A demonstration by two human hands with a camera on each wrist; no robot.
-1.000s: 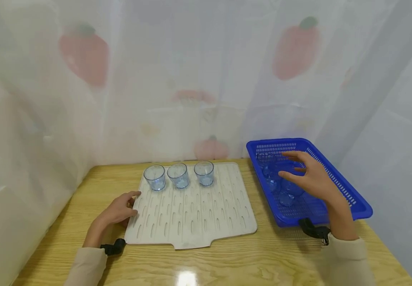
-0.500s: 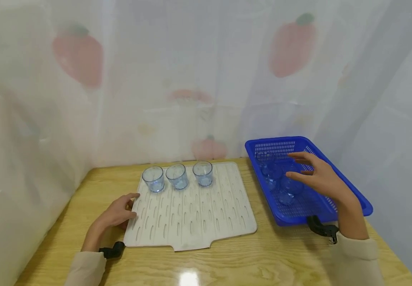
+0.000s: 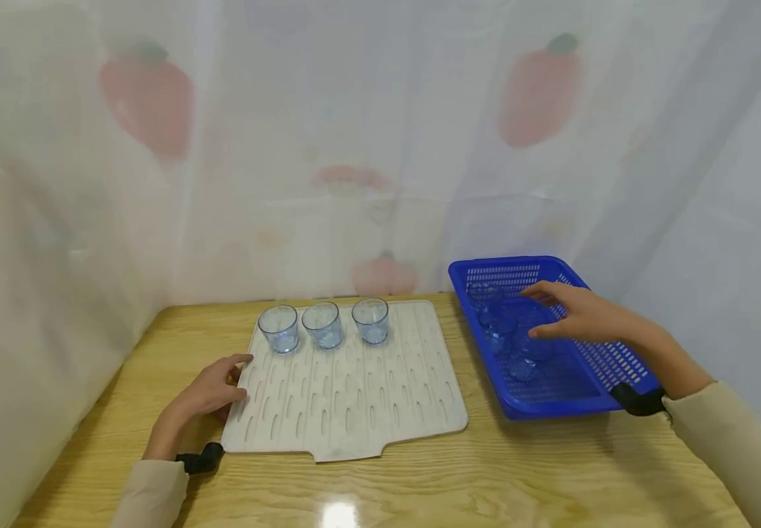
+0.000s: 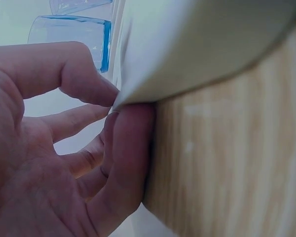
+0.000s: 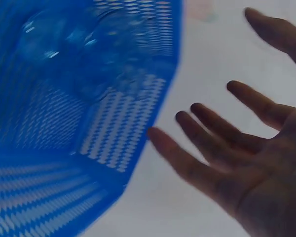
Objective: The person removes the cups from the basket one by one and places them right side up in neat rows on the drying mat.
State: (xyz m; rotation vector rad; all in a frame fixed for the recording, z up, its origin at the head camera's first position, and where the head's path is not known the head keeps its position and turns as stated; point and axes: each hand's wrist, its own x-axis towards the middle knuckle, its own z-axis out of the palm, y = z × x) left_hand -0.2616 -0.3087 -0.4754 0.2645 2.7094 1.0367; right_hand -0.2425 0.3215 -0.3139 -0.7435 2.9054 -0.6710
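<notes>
My left hand (image 3: 212, 389) is at the left edge of a white drying mat (image 3: 354, 411). In the left wrist view, its thumb (image 4: 91, 86) and a bent finger (image 4: 133, 128) pinch the mat's edge. Three clear bluish glasses (image 3: 322, 326) stand upright in a row along the mat's far side. Over the blue plastic basket (image 3: 552, 409), my right hand (image 3: 578, 315) hangs with its fingers spread and nothing between them. Several more glasses (image 3: 499, 323) lie in the basket's left part, tinted blue and partly hidden by one another.
Everything rests on a wooden table (image 3: 420, 491). A pale curtain (image 3: 288, 220) with printed strawberries hangs close behind the table and along both sides. The basket has raised, slotted walls.
My right forearm has swung outward to the right, lying more slanted, while the hand stays over the basket. My left hand keeps its place at the mat's edge. The glasses have not moved.
</notes>
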